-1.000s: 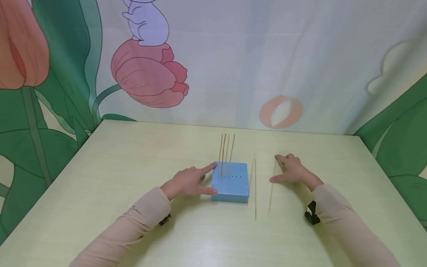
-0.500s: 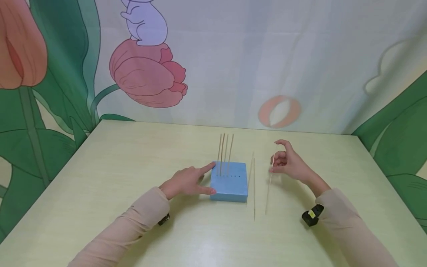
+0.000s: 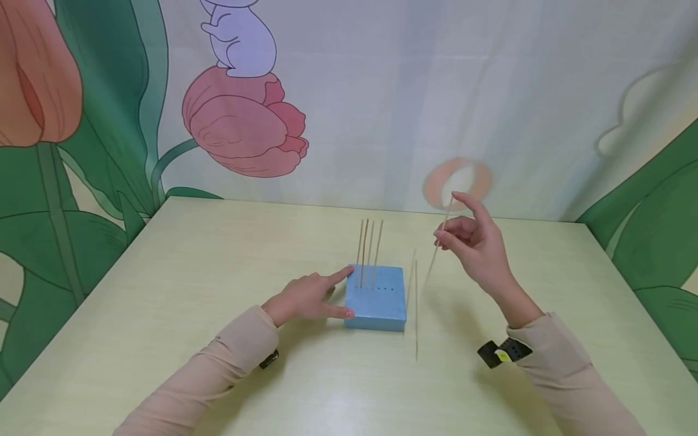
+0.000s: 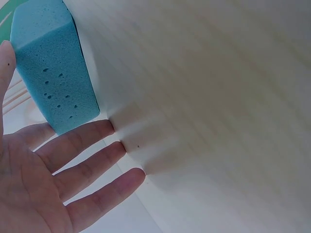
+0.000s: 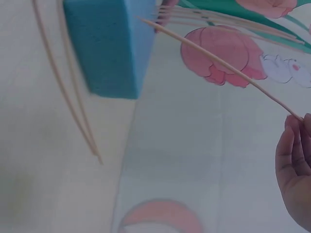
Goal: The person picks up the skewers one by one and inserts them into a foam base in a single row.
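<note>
A blue foam block (image 3: 376,306) lies on the table with several thin wooden skewers (image 3: 369,251) standing in its top, beside a row of small holes. My left hand (image 3: 308,295) rests at its left side, thumb and index finger spread and touching the near and far corners. In the left wrist view the other fingers of the left hand (image 4: 82,165) are extended over the table. Right of the block, my right hand (image 3: 477,242) is raised and pinches a tilted skewer (image 3: 433,261), index fingertip at its top end. The skewer's pointed end (image 5: 150,22) faces down and left.
Two loose skewers (image 3: 417,315) lie on the pale wooden table (image 3: 218,254), just right of the block. Behind the table hangs a curtain (image 3: 360,121) printed with flowers and a rabbit. A small black device (image 3: 504,352) is strapped on the right wrist.
My right hand has picked the skewer up from the table, raising it and tilting its lower end toward the block. The left hand and block have stayed in place.
</note>
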A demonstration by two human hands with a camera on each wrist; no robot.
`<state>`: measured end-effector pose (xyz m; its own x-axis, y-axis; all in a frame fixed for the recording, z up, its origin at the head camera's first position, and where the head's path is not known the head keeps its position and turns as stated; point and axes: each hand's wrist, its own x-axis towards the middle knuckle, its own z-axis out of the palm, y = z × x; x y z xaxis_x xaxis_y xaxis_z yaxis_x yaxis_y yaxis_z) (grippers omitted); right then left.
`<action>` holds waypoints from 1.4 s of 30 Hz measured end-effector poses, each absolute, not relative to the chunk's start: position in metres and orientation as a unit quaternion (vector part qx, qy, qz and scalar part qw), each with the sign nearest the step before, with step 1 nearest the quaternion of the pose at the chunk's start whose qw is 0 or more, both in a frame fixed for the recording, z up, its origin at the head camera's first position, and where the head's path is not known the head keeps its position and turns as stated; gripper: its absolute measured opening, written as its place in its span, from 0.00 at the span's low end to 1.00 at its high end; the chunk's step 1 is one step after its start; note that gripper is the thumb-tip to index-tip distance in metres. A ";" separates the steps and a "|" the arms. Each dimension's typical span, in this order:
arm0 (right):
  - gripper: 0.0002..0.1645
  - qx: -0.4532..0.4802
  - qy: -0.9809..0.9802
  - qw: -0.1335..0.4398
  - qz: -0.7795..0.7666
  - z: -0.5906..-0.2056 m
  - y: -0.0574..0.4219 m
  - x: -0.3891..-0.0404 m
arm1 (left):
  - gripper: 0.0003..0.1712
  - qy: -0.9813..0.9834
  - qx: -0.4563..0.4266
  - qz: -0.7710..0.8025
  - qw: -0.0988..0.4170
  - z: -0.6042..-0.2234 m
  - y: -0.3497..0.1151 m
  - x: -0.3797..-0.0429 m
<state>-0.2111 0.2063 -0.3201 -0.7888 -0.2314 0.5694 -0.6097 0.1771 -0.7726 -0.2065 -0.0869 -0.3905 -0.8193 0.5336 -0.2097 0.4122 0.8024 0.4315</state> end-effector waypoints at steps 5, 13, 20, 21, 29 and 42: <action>0.37 0.318 -0.722 0.191 0.584 -0.308 0.191 -0.209 | 0.52 0.937 0.252 0.182 0.159 -0.390 -0.087 -0.206; 0.16 0.358 -0.735 0.256 0.517 -0.305 0.164 -0.212 | 0.52 0.935 0.258 0.185 0.157 -0.389 -0.087 -0.206; 0.11 0.366 -0.733 0.245 0.518 -0.311 0.151 -0.215 | 0.52 0.936 0.255 0.184 0.158 -0.388 -0.086 -0.206; 0.11 0.365 -0.734 0.243 0.519 -0.312 0.150 -0.215 | 0.52 0.936 0.255 0.184 0.158 -0.388 -0.086 -0.205; 0.12 0.367 -0.745 0.254 0.495 -0.315 0.146 -0.217 | 0.51 0.937 0.252 0.186 0.155 -0.387 -0.086 -0.205; 0.10 0.366 -0.754 0.250 0.485 -0.319 0.146 -0.219 | 0.51 0.937 0.254 0.183 0.154 -0.386 -0.086 -0.206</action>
